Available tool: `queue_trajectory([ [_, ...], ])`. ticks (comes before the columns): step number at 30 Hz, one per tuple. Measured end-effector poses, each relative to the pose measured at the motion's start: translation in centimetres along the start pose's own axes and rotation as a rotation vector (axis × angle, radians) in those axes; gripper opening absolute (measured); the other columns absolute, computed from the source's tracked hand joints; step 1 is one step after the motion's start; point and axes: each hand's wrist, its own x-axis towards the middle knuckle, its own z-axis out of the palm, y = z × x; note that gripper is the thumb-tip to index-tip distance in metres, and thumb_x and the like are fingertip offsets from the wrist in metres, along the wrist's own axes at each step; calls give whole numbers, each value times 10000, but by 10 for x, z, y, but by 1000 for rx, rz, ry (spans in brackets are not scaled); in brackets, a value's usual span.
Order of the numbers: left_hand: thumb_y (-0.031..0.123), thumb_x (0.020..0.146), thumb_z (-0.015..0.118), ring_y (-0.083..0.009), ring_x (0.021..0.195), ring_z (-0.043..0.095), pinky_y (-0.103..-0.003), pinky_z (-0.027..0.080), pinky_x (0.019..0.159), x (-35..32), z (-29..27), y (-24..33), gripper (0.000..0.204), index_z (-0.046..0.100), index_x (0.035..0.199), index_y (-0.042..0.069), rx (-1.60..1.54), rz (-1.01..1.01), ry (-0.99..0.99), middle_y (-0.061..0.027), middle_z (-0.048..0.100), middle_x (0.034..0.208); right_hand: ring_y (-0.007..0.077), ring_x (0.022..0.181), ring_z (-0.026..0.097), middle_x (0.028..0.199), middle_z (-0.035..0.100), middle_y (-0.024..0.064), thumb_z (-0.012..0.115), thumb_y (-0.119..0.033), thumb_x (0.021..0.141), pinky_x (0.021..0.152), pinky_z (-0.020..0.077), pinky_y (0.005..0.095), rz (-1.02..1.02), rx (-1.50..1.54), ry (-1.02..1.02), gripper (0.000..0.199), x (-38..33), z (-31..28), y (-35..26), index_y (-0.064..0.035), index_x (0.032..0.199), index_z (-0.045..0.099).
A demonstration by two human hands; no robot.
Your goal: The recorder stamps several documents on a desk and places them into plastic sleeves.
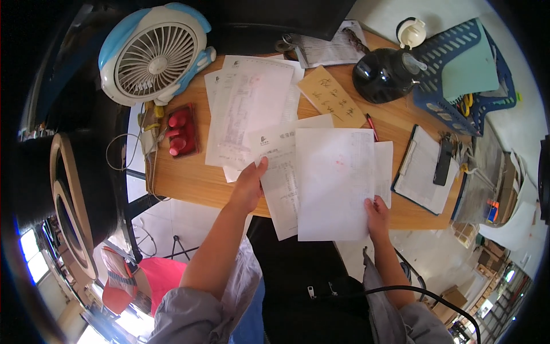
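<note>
My left hand (248,187) grips the left edge of a printed sheet (281,189), thumb on top and fingers hidden beneath. In my right hand (377,213) is the lower right edge of a white sheet (335,183), which overlaps the printed one and shows faint red marks. Both sheets reach past the table's near edge. Another white paper (384,166) peeks out behind the right sheet. Left of them, a spread pile of printed papers (252,109) lies on the wooden table (183,183). A brown envelope (331,97) with handwriting and a red pen (372,126) lie just beyond the sheets.
A blue-and-white fan (157,63) stands at the back left, near a red tray (182,131) with round stamps. A black kettle (381,74) and a blue basket (452,80) occupy the back right. A clipboard (421,172) bears a black phone (443,160). A dark screen (269,20) stands behind.
</note>
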Motion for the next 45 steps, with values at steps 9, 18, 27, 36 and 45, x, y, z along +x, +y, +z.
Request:
queue_trajectory([
  [9, -14, 852, 590, -224, 1118, 537, -348, 457, 950, -1, 10, -25, 483, 411, 1300, -5, 194, 281, 73, -117, 540, 1225, 88, 762, 552, 854, 628, 32, 583, -117, 904, 712, 450, 240, -58, -5, -197, 205, 9, 58, -28, 17, 1058, 567],
  [18, -60, 889, 472, -268, 1176, 516, -406, 456, 986, -19, -9, -12, 441, 399, 1316, 21, -130, 128, -82, -137, 512, 1280, 163, 910, 586, 1073, 608, 111, 635, -139, 856, 777, 471, 291, -321, -190, -99, 352, 27, 71, -67, -46, 1184, 545],
  [27, -80, 877, 432, -315, 1203, 500, -471, 458, 982, -47, -26, -19, 496, 343, 1351, 35, -204, 108, -167, -159, 479, 1318, 136, 845, 613, 945, 667, 98, 668, -185, 834, 759, 476, 272, -54, -109, -527, 314, 44, 91, -110, 21, 1066, 614],
  [36, -96, 855, 478, -281, 1168, 531, -438, 456, 985, -58, -22, -40, 482, 414, 1313, 39, -276, 106, -133, -141, 516, 1285, 109, 738, 612, 848, 683, 68, 664, -171, 835, 692, 474, 256, -73, -210, -519, 237, 47, 84, -144, 16, 982, 657],
  [45, -59, 882, 496, -243, 1121, 561, -403, 477, 948, -57, -18, -42, 396, 466, 1265, 37, -347, 110, -69, -117, 566, 1227, 88, 750, 594, 847, 662, 28, 669, -151, 829, 701, 463, 242, -36, -163, -579, 190, 46, 80, -146, -7, 949, 642],
])
